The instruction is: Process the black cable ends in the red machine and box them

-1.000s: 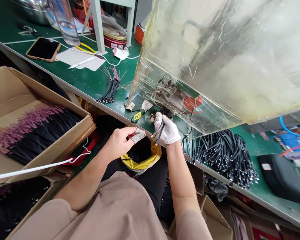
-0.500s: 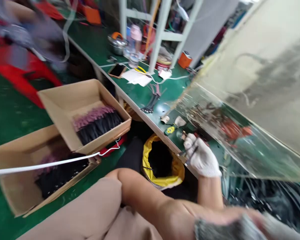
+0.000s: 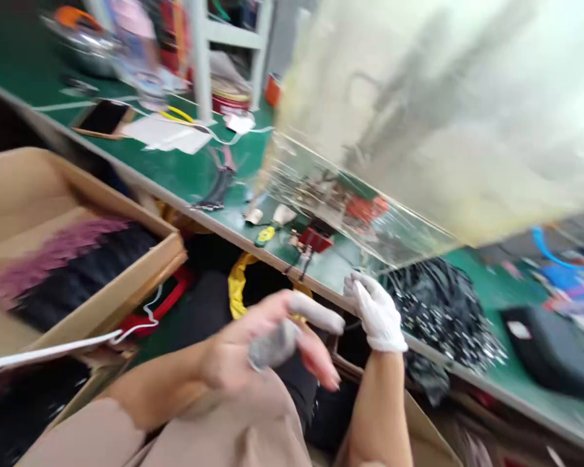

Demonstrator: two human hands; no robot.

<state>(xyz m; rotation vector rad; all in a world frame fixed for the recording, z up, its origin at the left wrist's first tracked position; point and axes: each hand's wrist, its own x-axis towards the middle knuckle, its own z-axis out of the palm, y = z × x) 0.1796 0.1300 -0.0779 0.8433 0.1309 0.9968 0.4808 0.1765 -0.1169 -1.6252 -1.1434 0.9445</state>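
Observation:
The view is smeared by motion. My left hand (image 3: 267, 344) hovers over my lap with its fingers spread; grey and white finger covers sit on the thumb and forefinger, and nothing shows in it. My right hand (image 3: 376, 312), in a white glove, is at the edge of the green bench (image 3: 185, 172), right beside a heap of short black cables (image 3: 438, 311). Whether its fingers hold a cable is too blurred to read. A small red fixture (image 3: 315, 240) sits on the bench under a clear plastic shield (image 3: 370, 214), left of and beyond the gloved hand.
A yellow-lined bag (image 3: 236, 285) hangs below the bench edge. A cardboard box (image 3: 141, 282) of pink-tipped black cables stands at left, with a white cord (image 3: 53, 350) across it. On the bench lie a cable bundle (image 3: 219, 185), a green-handled tool (image 3: 265, 235), a phone (image 3: 102, 117) and a black pouch (image 3: 549, 344).
My right hand left the red fixture and moved right toward the black cable heap. My left hand came away from the bench edge and its fingers opened. The camera swung about.

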